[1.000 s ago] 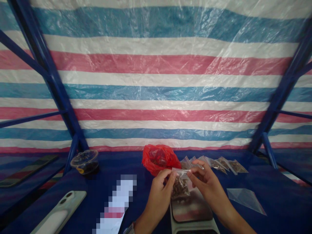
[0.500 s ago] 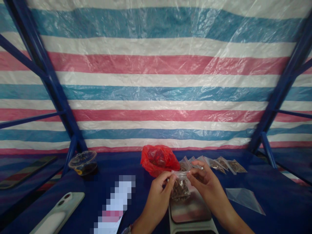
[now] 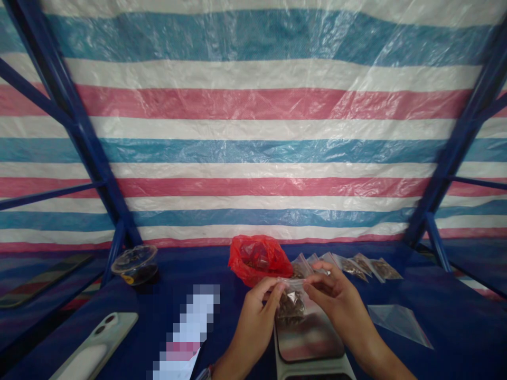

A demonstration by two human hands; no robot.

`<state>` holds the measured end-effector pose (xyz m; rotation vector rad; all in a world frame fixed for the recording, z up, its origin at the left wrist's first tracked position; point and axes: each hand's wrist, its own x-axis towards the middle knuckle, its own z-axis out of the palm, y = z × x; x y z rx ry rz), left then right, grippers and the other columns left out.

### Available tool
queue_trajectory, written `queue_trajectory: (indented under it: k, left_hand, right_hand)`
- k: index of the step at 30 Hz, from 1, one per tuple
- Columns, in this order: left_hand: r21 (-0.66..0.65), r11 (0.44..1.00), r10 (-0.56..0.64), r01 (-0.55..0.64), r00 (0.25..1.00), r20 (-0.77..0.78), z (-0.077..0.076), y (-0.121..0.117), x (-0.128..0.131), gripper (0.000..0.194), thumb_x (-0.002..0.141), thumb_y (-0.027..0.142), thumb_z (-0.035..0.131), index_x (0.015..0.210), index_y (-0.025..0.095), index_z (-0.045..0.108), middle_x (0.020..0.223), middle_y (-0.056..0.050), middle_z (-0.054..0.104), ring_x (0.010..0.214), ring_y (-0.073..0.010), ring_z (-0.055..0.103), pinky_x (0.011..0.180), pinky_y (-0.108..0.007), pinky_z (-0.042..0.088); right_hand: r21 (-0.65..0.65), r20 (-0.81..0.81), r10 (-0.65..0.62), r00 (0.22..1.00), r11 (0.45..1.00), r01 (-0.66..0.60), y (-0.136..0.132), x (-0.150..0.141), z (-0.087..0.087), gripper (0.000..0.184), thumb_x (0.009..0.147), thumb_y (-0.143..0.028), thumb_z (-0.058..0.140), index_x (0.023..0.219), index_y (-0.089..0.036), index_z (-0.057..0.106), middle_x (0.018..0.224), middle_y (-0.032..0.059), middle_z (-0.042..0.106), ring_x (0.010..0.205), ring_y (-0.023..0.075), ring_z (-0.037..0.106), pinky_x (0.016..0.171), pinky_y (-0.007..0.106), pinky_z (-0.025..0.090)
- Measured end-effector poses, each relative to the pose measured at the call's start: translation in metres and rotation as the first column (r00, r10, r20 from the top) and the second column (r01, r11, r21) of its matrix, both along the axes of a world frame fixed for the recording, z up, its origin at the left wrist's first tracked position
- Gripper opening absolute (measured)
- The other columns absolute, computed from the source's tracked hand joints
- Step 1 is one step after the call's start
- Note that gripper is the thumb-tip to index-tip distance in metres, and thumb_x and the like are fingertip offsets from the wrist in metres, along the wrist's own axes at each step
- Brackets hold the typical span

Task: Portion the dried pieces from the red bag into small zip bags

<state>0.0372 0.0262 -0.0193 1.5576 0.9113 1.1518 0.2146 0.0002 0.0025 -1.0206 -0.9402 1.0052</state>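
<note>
Between my two hands hangs a small clear zip bag [image 3: 292,305] with brown dried bits in it. My left hand [image 3: 259,306] pinches the bag's top left corner between thumb and fingers. At the top right corner, my right hand [image 3: 330,290] grips the same edge with its thumb and forefinger. Below the bag is a small scale [image 3: 311,338] with a shiny dark plate. Just behind my hands sits an open red plastic bag [image 3: 257,258], with brown bits inside.
Several filled zip bags [image 3: 352,268] lie in a row at the back right. An unfilled zip bag [image 3: 400,323] rests right of the scale. To the left are a phone [image 3: 97,345], a pixelated white strip [image 3: 190,332] and a lidded clear tub [image 3: 137,266]. Blue posts [image 3: 91,158] flank the table.
Both hands keep their pinch on the zip bag's top edge. The bag has tilted slightly and its contents hang a little differently. The view has shifted a little.
</note>
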Motion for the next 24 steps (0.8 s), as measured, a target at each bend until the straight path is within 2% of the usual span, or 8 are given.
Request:
queue_trajectory:
  k: [4,9,12,16,20,24]
  left_hand:
    - [0.009,1.000,0.003,-0.003,1.000,-0.010,0.000,-0.001,0.001,0.037,0.096,0.052,0.059,0.094,0.019,0.077,0.095,-0.007,0.078,0.088,-0.0233,0.070,0.079,-0.030,0.052]
    - [0.008,1.000,-0.008,0.008,1.000,0.000,0.000,-0.002,0.003,0.037,0.096,0.052,0.059,0.089,0.019,0.075,0.090,-0.006,0.076,0.088,-0.0240,0.070,0.079,-0.030,0.052]
    - [0.013,1.000,-0.014,0.013,1.000,0.004,0.001,-0.003,0.003,0.037,0.096,0.052,0.059,0.089,0.020,0.075,0.090,-0.006,0.077,0.088,-0.0242,0.070,0.079,-0.030,0.053]
    - [0.024,1.000,-0.014,0.014,1.000,-0.003,0.001,-0.005,0.003,0.035,0.096,0.051,0.060,0.089,0.020,0.076,0.089,-0.006,0.077,0.087,-0.0236,0.070,0.078,-0.029,0.052]
    - [0.009,1.000,-0.009,0.008,1.000,0.010,0.002,-0.004,0.002,0.037,0.095,0.052,0.061,0.087,0.019,0.075,0.086,-0.006,0.076,0.085,-0.0233,0.069,0.077,-0.029,0.052]
    - [-0.014,1.000,0.001,0.000,0.998,0.057,0.002,-0.003,0.002,0.039,0.093,0.055,0.063,0.088,0.019,0.076,0.086,-0.006,0.076,0.084,-0.0227,0.069,0.076,-0.029,0.052]
  right_hand:
    - [0.016,0.000,-0.001,1.000,1.000,0.001,-0.002,-0.002,0.002,0.060,0.056,-0.047,0.099,0.093,-0.026,0.057,0.068,-0.0043,0.073,0.061,0.0141,0.063,0.057,0.024,0.047]
    - [0.014,0.080,0.034,0.996,0.999,-0.035,-0.005,-0.007,-0.003,0.061,0.063,-0.050,0.095,0.108,-0.026,0.062,0.080,-0.0022,0.075,0.064,0.0153,0.063,0.058,0.025,0.048]
    - [0.044,0.116,0.003,0.993,0.999,-0.008,-0.006,-0.009,-0.003,0.053,0.066,-0.049,0.093,0.102,-0.025,0.062,0.075,-0.0029,0.073,0.063,0.0148,0.062,0.058,0.025,0.046]
    - [0.037,0.072,0.007,0.997,0.999,-0.010,-0.005,-0.009,0.000,0.055,0.062,-0.046,0.097,0.097,-0.025,0.059,0.068,-0.0051,0.071,0.060,0.0130,0.058,0.058,0.023,0.043]
    - [-0.007,-0.014,0.082,0.997,0.997,-0.082,-0.004,-0.011,0.000,0.063,0.059,-0.049,0.098,0.104,-0.027,0.061,0.076,-0.0036,0.074,0.067,0.0164,0.066,0.063,0.026,0.049]
    - [-0.038,-0.043,0.063,0.997,0.997,-0.064,-0.004,-0.013,-0.001,0.068,0.054,-0.051,0.100,0.105,-0.026,0.063,0.075,-0.0032,0.074,0.070,0.0175,0.067,0.065,0.027,0.050]
